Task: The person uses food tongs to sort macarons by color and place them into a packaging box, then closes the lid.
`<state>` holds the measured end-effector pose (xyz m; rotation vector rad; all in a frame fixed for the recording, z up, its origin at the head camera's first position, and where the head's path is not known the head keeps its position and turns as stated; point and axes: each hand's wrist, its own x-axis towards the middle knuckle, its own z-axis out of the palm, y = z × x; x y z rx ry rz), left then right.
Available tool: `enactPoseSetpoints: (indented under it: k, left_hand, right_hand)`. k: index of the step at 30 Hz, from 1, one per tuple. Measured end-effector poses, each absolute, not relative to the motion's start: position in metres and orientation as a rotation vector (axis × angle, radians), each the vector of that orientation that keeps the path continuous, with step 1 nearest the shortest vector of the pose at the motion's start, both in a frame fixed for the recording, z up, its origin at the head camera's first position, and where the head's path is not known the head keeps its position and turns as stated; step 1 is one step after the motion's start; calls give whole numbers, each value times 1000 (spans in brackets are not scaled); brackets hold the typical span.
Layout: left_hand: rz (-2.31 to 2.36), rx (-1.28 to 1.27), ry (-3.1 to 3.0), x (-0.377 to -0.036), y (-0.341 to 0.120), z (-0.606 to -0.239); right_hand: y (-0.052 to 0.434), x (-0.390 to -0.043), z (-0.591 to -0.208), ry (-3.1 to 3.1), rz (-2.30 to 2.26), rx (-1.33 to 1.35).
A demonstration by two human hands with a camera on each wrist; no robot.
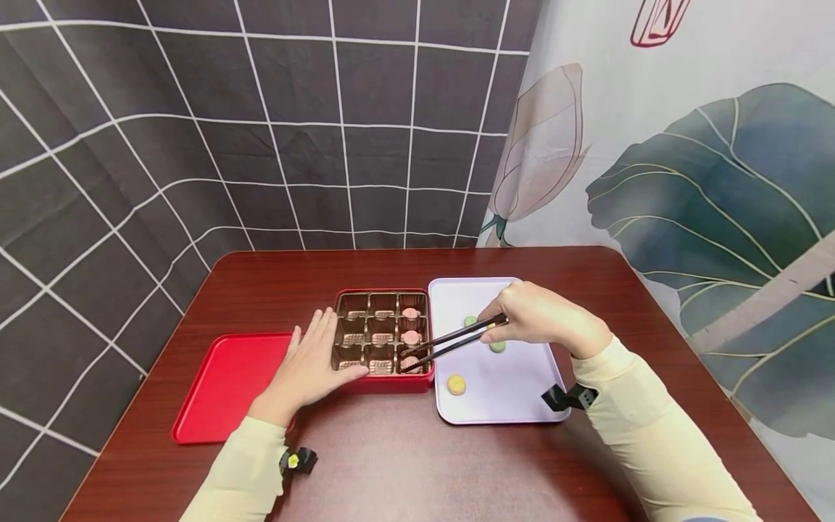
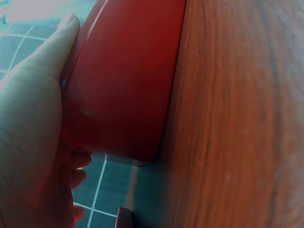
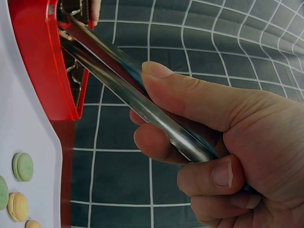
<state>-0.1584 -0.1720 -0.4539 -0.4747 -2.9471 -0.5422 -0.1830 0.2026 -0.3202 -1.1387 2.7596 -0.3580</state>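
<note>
A red box [image 1: 385,383] holds a brown insert with several compartments; three pink macarons [image 1: 410,337] fill its right column. My left hand [image 1: 324,349] lies flat with straight fingers against the box's left side, and the box wall [image 2: 123,80] shows close up in the left wrist view. My right hand [image 1: 522,319] grips black tongs [image 1: 450,342] over the lavender tray [image 1: 515,399]. The tong tips reach into the near right compartment, at the pink macaron there. In the right wrist view the fingers curl round the tongs [image 3: 133,99].
A red lid [image 1: 228,384] lies left of the box on the brown table [image 1: 404,464]. Two green macarons [image 1: 498,346] and a yellow one [image 1: 456,384] sit loose on the tray. Curtains hang behind and to the right of the table.
</note>
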Motion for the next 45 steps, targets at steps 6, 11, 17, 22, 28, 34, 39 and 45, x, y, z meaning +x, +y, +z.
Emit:
enactPoseSetpoints:
  k: [6, 11, 17, 22, 28, 34, 39, 45]
  left_hand:
    - [-559, -471, -2957, -159, -172, -454]
    - [-549, -486, -2937, -159, -172, -455]
    - [-548, -473, -2951, -159, -173, -453]
    - [-568, -469, -2958, -158, -174, -453]
    - [-578, -461, -2959, -158, -174, -454]
    - [-577, -460, -2967, -158, -175, -455]
    - [-577, -465, -2968, -158, -174, -454]
    - [-578, -468, -2969, -157, -173, -453]
  right_hand:
    - [206, -182, -319, 2764, -372, -1144]
    - [216, -181, -320, 2792, -453, -1164]
    - [237, -178, -322, 2848, -562, -1132]
    - [255, -176, -326, 2895, -649, -1026]
    - [277, -174, -333, 2952, -738, -917]
    - [301, -169, -341, 3009, -767, -757]
    - [320, -165, -351, 3057, -780, -630]
    - [342, -161, -364, 3099, -825, -531]
